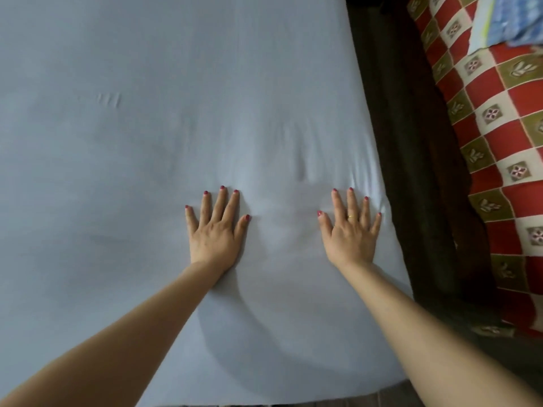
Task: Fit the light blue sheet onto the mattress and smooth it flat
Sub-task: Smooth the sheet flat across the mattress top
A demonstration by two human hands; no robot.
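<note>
While the light blue sheet [176, 113] lies spread across the mattress, we press our left hand [216, 230] and right hand [351, 233] flat on it, fingers splayed, gripping nothing, near faint wrinkles [302, 160] by the right edge.

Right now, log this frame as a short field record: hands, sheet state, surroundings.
left hand: flat, fingers spread, palm on the light blue sheet
right hand: flat, near the sheet's right edge
sheet state: mostly smooth; small creases beyond the hands
right of bed: dark gap, then red, cream and olive checked cloth
</note>
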